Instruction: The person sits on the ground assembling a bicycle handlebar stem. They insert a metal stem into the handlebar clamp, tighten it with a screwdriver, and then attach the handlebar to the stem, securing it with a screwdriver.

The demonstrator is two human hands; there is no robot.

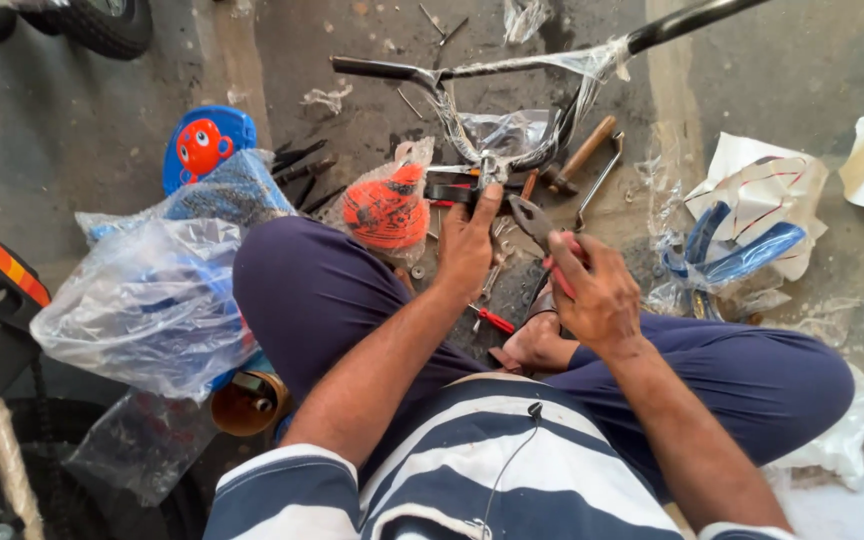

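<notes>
Person seated cross-legged on a concrete floor (pixel 72 130), seen from above. Left hand (pixel 465 250) reaches forward, fingers closed on a small dark stem part (pixel 452 190) at the base of a plastic-wrapped bicycle handlebar (pixel 512 70), thumb lying along the top of it. Right hand (pixel 597 290) is clenched round the red grips of a pair of pliers (pixel 537 225); the grey jaws point up and to the left, ending just beside the left hand, apart from the stem part as far as the view shows. The handlebar lies flat ahead of the knees, its bar running across the upper frame and out past the top edge at the right. Just behind the hands: a wooden-handled hammer (pixel 580 155) and a bent metal bar, both touching or nearly touching the handlebar wrap. A red-handled screwdriver (pixel 494 320) lies between the legs, below the left hand. Left of the working spot, an orange ribbed part in a clear bag (pixel 387 210) sits just beside the left knee; further left, a large clear plastic bag (pixel 152 300) with blue parts presses against the left thigh, a blue-and-red toy plate (pixel 207 145) behind it. Right side: blue curved parts in plastic wrap (pixel 737 250) on white paper, near the right knee. Open floor remains only in a narrow patch between the knees and the handlebar; small screws and rods are scattered there. A tyre (pixel 102 25) sits at the upper left edge.
</notes>
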